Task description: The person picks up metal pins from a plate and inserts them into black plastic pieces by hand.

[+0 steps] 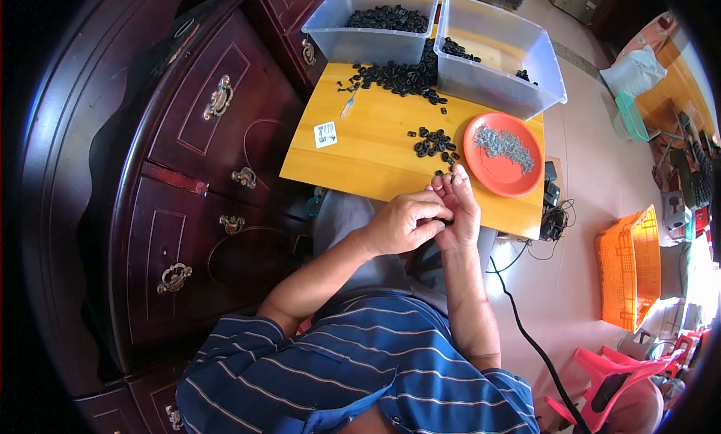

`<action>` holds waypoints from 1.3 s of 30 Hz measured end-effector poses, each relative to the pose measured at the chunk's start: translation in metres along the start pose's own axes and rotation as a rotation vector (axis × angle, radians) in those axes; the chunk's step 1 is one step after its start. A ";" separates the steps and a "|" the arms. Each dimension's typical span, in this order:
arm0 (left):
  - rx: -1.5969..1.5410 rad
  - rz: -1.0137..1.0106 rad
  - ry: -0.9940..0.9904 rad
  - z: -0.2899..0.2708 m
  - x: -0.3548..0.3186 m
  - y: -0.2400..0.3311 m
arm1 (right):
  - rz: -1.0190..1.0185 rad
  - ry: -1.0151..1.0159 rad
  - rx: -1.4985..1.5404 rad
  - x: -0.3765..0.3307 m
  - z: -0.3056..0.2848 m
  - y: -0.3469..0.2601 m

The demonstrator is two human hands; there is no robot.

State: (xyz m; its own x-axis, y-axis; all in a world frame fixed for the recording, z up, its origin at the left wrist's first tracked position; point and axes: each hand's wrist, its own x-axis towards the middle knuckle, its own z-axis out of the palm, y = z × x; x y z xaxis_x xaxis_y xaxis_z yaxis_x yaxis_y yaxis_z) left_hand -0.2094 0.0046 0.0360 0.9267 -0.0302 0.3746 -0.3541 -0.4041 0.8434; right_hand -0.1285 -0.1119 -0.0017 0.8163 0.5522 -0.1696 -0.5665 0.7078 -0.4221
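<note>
Above the table's front edge my two hands are brought together. My left hand [408,222] is closed, its thumb and fingers pinching a small black part [447,222] against the right palm. My right hand [464,216] is turned palm up with its fingers curled; something tiny and dark shows at its fingertips, too small to name. Just beyond them lies a loose group of small black oval parts [434,143], which look like plastic. To the right is a round orange-red plate [478,172] with a heap of small grey metal-looking pieces [505,147].
At the back of the yellow wooden table [323,163] stand two clear plastic bins [360,45] holding black parts, with a larger black pile [402,77] before them. A white label [325,135] and a thin syringe-like tool [348,105] lie left. Dark wooden drawers [218,171] rise beside the table.
</note>
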 end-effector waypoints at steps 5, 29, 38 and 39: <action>-0.032 0.016 -0.015 -0.003 0.002 -0.005 | 0.023 0.000 0.097 0.002 -0.001 0.004; 0.031 -0.100 0.137 0.008 -0.007 -0.005 | 0.140 0.130 0.175 0.005 -0.011 0.017; -0.067 -0.210 -0.008 -0.001 -0.010 -0.007 | 0.111 0.136 0.110 0.001 0.001 0.013; -0.125 -0.234 0.004 0.000 -0.012 -0.010 | 0.093 0.112 0.077 0.000 0.003 0.013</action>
State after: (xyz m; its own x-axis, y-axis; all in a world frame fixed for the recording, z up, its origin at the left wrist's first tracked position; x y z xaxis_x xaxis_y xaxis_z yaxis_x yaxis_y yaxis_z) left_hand -0.2168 0.0089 0.0226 0.9848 0.0547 0.1649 -0.1431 -0.2837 0.9482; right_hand -0.1357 -0.1014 -0.0049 0.7650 0.5672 -0.3051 -0.6436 0.6898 -0.3316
